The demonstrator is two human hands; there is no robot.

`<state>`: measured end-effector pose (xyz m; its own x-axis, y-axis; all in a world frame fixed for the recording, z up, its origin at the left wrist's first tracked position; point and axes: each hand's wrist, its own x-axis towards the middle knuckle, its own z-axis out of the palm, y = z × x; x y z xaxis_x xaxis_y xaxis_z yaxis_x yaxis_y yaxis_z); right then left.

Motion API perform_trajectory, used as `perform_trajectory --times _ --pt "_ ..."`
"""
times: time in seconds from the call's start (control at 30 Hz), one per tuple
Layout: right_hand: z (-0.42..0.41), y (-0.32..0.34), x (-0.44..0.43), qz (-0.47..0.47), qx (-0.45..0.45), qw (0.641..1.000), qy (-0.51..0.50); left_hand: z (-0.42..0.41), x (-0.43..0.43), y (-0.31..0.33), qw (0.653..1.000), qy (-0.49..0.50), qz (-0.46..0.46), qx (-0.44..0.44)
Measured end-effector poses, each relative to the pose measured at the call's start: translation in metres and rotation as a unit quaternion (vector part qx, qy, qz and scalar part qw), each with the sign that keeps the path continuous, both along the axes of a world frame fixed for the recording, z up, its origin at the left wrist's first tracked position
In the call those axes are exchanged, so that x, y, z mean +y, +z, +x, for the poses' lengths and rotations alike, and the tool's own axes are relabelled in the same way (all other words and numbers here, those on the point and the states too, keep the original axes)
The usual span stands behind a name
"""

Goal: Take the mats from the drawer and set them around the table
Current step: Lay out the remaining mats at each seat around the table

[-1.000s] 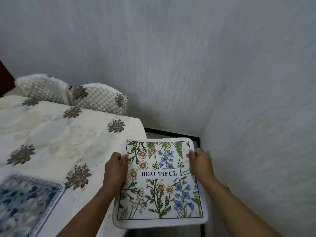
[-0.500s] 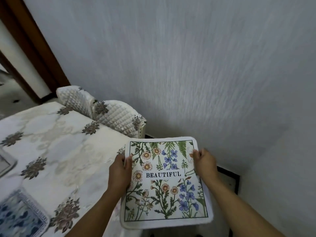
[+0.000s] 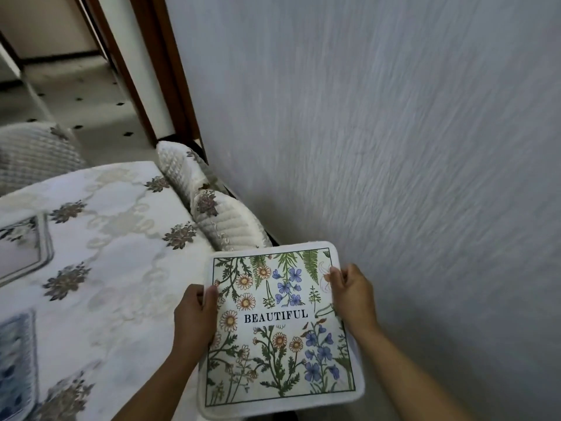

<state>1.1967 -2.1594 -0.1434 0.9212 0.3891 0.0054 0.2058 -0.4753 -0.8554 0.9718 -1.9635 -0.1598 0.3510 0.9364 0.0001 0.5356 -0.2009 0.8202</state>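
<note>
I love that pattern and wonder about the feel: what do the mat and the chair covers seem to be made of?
Mat: looks like soft printed fabric with a matte face; its thick white border looks fuzzy and its corners are rounded. Chair covers: apparently quilted padded cloth, cream, judging by the stitched ridges and puffy shape. The exact fibre cannot be told.

The view is swinging left: a brown door frame [image 3: 158,86] and a spotted floor [image 3: 79,95] are coming into sight beyond the hands, where only wall showed a second ago. The two quilted chair backs [image 3: 224,220] are sliding closer, now just ahead of the left hand [image 3: 194,320]. The floral mat [image 3: 279,329] is tilting slightly clockwise between both hands, with the right hand [image 3: 352,296] gripping higher up its edge.
</note>
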Motion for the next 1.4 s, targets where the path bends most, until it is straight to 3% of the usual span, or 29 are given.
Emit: perform_trajectory --times 0.3,0.57,0.73,1.03,1.17,1.4 --pt "0.108 0.017 0.102 0.034 0.027 0.997 0.066 0.082 0.073 0.000 0.998 0.066 -0.004 -0.001" --pt "0.158 0.010 0.254 0.018 0.033 0.961 0.273 0.085 0.112 -0.001 0.959 0.283 0.000 -0.006" --pt "0.147 0.019 0.346 0.016 0.021 0.889 0.457 0.075 0.088 -0.001 0.887 0.461 -0.005 -0.005" --pt "0.028 0.025 0.446 -0.021 -0.028 0.678 0.734 0.066 0.007 -0.003 0.699 0.713 0.012 -0.055" --pt "-0.019 0.011 0.466 -0.053 -0.061 0.631 0.771 0.062 0.007 -0.018 0.646 0.756 0.005 -0.101" --pt "-0.046 -0.023 0.523 -0.096 -0.105 0.606 0.783 0.058 0.055 -0.050 0.616 0.772 -0.032 -0.157"
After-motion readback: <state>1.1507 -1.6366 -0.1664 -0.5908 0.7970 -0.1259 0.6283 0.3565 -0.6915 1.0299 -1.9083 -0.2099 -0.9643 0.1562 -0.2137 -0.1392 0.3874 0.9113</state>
